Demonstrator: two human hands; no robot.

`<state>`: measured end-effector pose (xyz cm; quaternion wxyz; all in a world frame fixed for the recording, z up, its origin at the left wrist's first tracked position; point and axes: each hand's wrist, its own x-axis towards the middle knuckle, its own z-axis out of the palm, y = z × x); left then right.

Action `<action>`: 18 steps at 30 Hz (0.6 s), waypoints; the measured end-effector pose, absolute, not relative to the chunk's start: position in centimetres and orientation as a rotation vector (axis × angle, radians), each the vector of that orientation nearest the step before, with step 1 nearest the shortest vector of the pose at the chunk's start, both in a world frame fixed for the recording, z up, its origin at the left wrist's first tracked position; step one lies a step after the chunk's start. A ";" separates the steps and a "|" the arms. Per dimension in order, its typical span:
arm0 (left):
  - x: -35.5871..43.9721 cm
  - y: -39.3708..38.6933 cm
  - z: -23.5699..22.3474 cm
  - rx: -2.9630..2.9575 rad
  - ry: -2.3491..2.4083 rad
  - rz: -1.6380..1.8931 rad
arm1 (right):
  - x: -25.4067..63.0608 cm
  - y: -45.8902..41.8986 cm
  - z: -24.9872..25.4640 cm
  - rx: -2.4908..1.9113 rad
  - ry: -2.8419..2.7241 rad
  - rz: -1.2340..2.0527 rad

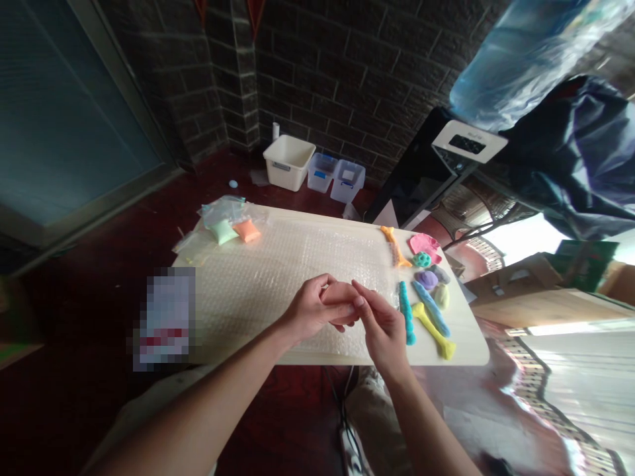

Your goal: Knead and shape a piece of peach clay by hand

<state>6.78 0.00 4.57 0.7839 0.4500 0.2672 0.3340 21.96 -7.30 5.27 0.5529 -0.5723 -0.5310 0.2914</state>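
Over the front middle of the table, my left hand point(317, 309) and my right hand point(384, 325) meet, fingers pressed together. The left fingers are curled, and the right thumb and forefinger pinch close to the left fingertips. Whatever may lie between them is hidden. Nearest my right hand is a teal ridged clay strip point(406, 314). Beyond it lie a blue clay strip point(431, 308) and a yellow bone-shaped clay piece point(434, 332). Under both hands spreads clear bubble wrap point(262, 284).
Farther right are an orange clay piece point(395, 247), a pink clay piece point(424, 246), a teal clay ball point(422, 259) and a purple lump point(426, 280). Bags of green clay point(224, 231) and orange clay point(247, 231) lie at the back left. Plastic bins point(290, 162) stand behind the table.
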 end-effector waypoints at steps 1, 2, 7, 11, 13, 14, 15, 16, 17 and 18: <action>6.8 0.0 4.5 0.985 0.582 0.745 | 22.0 -7.2 5.2 -1.355 -1.242 0.683; 6.9 0.0 4.4 1.001 0.583 0.770 | 22.0 -7.1 5.0 -1.360 -1.235 0.663; 7.3 -0.2 3.8 1.030 0.516 0.821 | 21.8 -6.9 4.5 -1.412 -1.296 0.490; 7.3 -0.2 3.8 1.010 0.522 0.786 | 21.7 -7.2 4.5 -1.421 -1.326 0.484; 7.3 -0.3 4.0 0.985 0.518 0.774 | 21.8 -7.4 4.4 -1.406 -1.307 0.501; 7.4 -0.3 4.1 0.967 0.515 0.772 | 21.8 -7.4 4.4 -1.395 -1.301 0.514; 7.4 -0.4 4.2 0.948 0.512 0.772 | 21.8 -7.5 4.4 -1.382 -1.301 0.526; 7.4 -0.5 4.3 0.929 0.511 0.771 | 21.8 -7.5 4.5 -1.371 -1.304 0.539; 7.5 -0.6 4.3 0.913 0.511 0.771 | 21.8 -7.5 4.5 -1.361 -1.305 0.553; 7.5 -0.7 4.4 0.902 0.507 0.775 | 21.8 -7.5 4.5 -1.354 -1.301 0.566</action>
